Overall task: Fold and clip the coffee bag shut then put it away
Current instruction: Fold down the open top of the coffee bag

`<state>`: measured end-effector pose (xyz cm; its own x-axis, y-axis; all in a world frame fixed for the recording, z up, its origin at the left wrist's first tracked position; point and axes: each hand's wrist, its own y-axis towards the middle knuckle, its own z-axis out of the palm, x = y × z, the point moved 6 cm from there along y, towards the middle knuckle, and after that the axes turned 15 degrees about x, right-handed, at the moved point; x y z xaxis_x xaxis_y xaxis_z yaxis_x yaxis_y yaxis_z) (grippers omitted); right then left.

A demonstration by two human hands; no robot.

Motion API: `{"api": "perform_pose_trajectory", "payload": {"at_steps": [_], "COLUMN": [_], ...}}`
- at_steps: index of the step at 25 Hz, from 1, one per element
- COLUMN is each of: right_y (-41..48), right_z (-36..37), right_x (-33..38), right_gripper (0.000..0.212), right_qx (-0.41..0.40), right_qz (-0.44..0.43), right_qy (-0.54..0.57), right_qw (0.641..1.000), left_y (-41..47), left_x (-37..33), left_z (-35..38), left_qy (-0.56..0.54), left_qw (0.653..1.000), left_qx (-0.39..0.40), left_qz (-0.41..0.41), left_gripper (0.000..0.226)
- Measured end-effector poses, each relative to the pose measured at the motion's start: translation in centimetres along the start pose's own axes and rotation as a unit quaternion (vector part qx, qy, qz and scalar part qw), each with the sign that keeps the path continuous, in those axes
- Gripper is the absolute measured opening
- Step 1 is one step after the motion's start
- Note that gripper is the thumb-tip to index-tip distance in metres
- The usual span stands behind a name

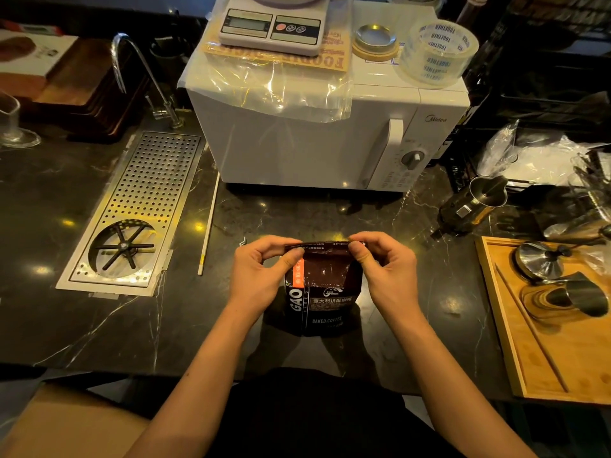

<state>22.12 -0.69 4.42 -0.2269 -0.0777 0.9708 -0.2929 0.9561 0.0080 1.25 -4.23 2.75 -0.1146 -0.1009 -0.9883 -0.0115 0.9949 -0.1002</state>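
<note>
A dark brown coffee bag (325, 299) with an orange label and white lettering stands upright on the black marble counter, near the front edge. My left hand (261, 271) pinches the bag's top left corner between thumb and fingers. My right hand (383, 266) pinches the top right corner the same way. The top edge is bent over between the two hands. A small metal clip (243, 241) lies on the counter just behind my left hand.
A white microwave (317, 140) stands behind the bag, with a scale (274, 24) and a tape roll (436, 52) on top. A perforated steel drain tray (139, 206) and a white stick (209, 223) lie left. A wooden tray (529, 342) with metal tools lies right.
</note>
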Motion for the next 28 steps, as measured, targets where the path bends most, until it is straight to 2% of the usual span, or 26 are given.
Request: {"api": "perform_pose_trajectory", "payload": {"at_steps": [5, 18, 28], "right_y": [-0.9, -0.9, -1.0], "right_z": [0.4, 0.5, 0.7], "right_x": [-0.8, -0.3, -0.2], "right_gripper": [0.025, 0.020, 0.019], "right_qx": [0.047, 0.015, 0.032], "right_qz": [0.023, 0.028, 0.023], "right_qy": [0.084, 0.097, 0.084], "right_qw": [0.995, 0.995, 0.996], "left_y": [-0.1, 0.0, 0.0], "left_x": [0.1, -0.4, -1.1], "left_z": [0.1, -0.2, -0.3], "left_qy": [-0.016, -0.005, 0.021], "left_qw": [1.000, 1.000, 0.999], "left_qx": [-0.005, 0.022, 0.036], "left_qz": [-0.008, 0.008, 0.012], "left_gripper": [0.017, 0.021, 0.023]}}
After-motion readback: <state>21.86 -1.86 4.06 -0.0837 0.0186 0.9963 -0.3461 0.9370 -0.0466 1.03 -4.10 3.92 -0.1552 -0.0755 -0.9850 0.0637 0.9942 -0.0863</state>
